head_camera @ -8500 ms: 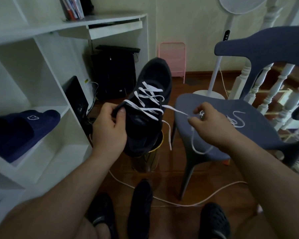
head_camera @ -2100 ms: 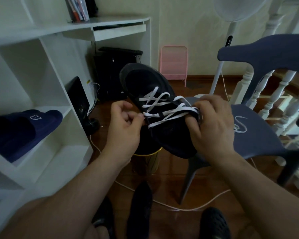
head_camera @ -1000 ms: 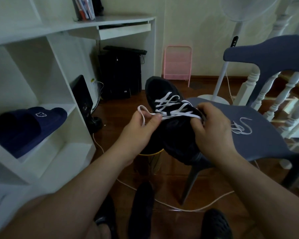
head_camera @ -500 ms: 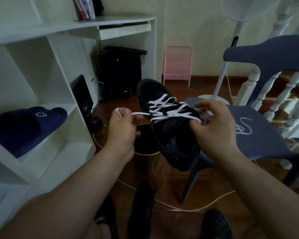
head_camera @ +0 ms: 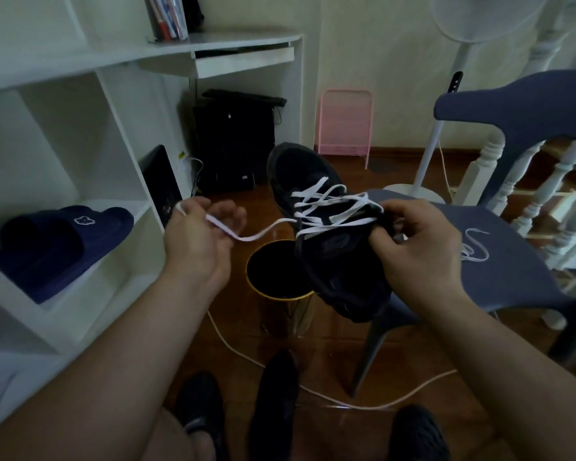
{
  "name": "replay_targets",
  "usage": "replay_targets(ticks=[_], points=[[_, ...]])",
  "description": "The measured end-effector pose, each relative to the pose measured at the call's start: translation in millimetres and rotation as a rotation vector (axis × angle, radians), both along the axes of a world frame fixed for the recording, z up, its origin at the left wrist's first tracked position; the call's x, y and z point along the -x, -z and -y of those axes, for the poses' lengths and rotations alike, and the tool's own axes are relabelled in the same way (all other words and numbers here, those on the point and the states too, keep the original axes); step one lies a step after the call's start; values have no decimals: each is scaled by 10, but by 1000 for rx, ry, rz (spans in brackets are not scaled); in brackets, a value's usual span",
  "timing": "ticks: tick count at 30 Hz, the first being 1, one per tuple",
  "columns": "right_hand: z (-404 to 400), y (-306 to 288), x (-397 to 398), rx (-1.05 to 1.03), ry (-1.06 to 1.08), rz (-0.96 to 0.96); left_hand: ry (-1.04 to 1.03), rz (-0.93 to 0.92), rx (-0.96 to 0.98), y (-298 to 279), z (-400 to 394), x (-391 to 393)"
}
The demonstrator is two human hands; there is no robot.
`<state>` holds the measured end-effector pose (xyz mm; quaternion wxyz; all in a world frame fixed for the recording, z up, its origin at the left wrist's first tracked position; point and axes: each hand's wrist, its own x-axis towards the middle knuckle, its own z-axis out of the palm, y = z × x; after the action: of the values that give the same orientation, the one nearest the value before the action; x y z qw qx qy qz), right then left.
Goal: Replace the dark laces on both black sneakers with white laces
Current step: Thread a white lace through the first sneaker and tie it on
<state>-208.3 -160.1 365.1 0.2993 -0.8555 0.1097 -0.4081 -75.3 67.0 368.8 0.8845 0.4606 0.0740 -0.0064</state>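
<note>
Right hand [head_camera: 416,251] is gripping the black sneaker [head_camera: 326,234] in mid-air by its collar, left hand [head_camera: 197,241], fingers loosely curled, is drawing out the white lace [head_camera: 256,235] end; lacing nearly complete, second sneaker [head_camera: 273,404] apparently waiting on floor; no legible writing.

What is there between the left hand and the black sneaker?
In the head view, a slack stretch of white lace runs from the left hand to the sneaker; below it stands a gold-rimmed bin.
</note>
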Motion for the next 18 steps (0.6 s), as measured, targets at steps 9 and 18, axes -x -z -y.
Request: replay_targets(ticks=[9, 18], points=[[-2, 56, -18, -52, -103, 18, 427, 418, -993, 37, 86, 287], [-6, 43, -13, -97, -150, 51, 482, 499, -1056, 123, 92, 286]])
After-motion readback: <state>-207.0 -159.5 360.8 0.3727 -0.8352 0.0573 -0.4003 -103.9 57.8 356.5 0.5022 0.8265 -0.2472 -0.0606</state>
